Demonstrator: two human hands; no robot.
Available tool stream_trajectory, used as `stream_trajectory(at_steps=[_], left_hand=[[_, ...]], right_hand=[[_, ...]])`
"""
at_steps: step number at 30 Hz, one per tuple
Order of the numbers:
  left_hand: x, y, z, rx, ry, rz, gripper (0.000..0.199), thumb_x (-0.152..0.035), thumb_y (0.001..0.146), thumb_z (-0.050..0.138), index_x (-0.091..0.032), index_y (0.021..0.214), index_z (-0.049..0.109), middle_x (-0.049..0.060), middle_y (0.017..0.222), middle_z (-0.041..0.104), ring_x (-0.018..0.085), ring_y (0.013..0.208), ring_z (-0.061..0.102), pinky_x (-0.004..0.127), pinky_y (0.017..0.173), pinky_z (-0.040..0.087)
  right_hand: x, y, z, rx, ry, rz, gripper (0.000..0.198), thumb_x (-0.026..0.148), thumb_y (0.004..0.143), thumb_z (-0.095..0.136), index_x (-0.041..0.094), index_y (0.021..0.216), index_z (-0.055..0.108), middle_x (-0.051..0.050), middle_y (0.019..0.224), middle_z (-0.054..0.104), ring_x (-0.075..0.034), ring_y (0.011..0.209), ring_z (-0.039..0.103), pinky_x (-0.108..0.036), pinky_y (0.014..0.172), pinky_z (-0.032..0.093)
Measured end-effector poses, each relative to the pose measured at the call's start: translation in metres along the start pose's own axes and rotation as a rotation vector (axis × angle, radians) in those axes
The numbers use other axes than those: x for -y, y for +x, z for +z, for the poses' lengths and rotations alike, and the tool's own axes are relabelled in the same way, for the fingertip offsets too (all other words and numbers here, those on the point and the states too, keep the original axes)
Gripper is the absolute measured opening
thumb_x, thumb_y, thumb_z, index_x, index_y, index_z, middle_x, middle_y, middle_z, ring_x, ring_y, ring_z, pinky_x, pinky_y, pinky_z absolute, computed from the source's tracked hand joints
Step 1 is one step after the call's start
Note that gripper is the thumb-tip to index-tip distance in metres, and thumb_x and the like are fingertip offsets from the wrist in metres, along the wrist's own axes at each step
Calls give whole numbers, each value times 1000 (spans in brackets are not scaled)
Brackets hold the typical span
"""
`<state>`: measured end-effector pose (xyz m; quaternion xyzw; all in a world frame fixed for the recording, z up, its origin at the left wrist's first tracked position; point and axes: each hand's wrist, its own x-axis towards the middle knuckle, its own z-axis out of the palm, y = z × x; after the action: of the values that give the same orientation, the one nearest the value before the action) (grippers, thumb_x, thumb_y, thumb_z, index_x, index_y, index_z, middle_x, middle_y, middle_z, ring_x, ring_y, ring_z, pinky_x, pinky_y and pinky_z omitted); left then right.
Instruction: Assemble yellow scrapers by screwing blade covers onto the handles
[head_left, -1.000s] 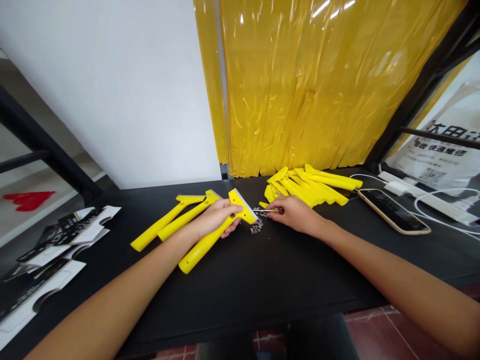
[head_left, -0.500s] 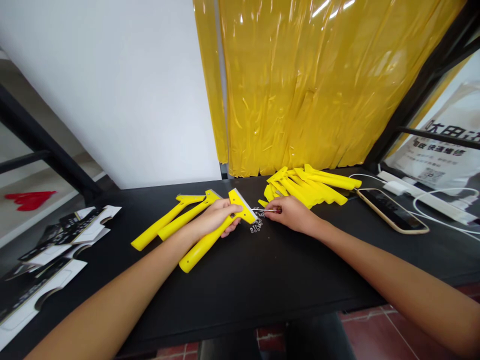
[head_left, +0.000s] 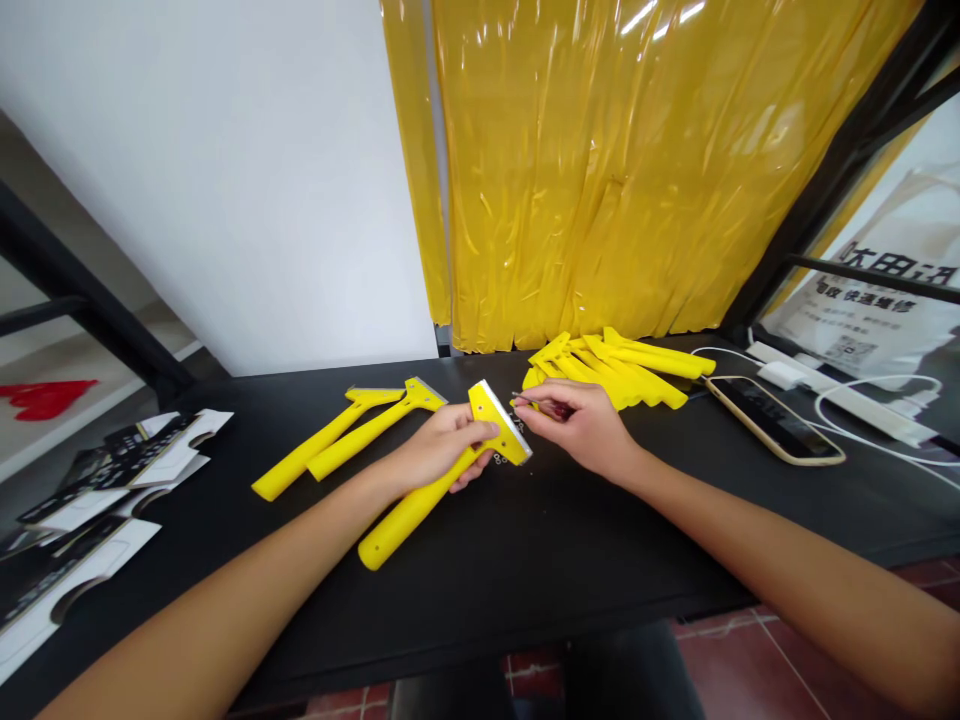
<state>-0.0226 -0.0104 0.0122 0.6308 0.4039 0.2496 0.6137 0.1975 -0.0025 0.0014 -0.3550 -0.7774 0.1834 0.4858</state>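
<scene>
My left hand (head_left: 452,440) is closed around the neck of a yellow scraper (head_left: 420,510), its thumb on the head and the handle slanting down toward me. A metal strip lines the head's outer edge, and small holes or screws show on its face. Just right of the head, my right hand (head_left: 581,415) pinches a slim screwdriver (head_left: 551,407), its shaft pointing left, apart from the scraper. Small metal pieces (head_left: 501,459) lie on the black table, partly hidden behind the scraper head. Two more yellow scrapers (head_left: 315,440) rest left of my left hand.
A heap of yellow scraper handles (head_left: 637,370) lies behind my right hand. Farther right are a phone (head_left: 776,420), a white power strip (head_left: 847,395) and cables. Printed cards (head_left: 97,530) are stacked on the left. A yellow plastic curtain (head_left: 600,180) hangs behind the table (head_left: 600,540).
The scraper head has shifted slightly right and turned in my left hand. My right hand has drawn the screwdriver up from the small metal pieces and changed its grip on it.
</scene>
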Motion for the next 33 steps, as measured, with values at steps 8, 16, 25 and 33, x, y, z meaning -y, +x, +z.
stream_trajectory(at_steps=[8,16,25,33], left_hand=[[-6,-15,38,-18,162,53,23,-36,94,53,-18,80,52,-4,62,54,7,43,50,17,40,40],[-1,-12,38,-25,151,31,32,-43,95,54,-17,76,50,-4,60,53,7,42,48,18,38,36],[1,-11,37,-23,162,28,32,-43,95,54,-18,75,49,-4,61,53,7,41,48,18,37,37],[-4,-14,41,-51,180,13,16,-29,91,51,-19,79,50,-6,58,53,7,41,48,18,38,39]], right_hand=[[7,-9,-2,42,-208,-442,15,24,95,63,17,99,76,0,68,59,-9,58,50,-23,54,38],[2,-10,-10,126,-448,-577,22,19,97,56,26,100,76,2,76,63,-8,61,55,-24,50,31],[3,-10,-12,172,-512,-560,23,22,99,54,26,98,76,2,78,62,-8,62,53,-25,50,29],[-5,-10,-7,204,-193,-373,18,25,96,61,26,104,77,-1,78,57,-11,68,55,-24,58,39]])
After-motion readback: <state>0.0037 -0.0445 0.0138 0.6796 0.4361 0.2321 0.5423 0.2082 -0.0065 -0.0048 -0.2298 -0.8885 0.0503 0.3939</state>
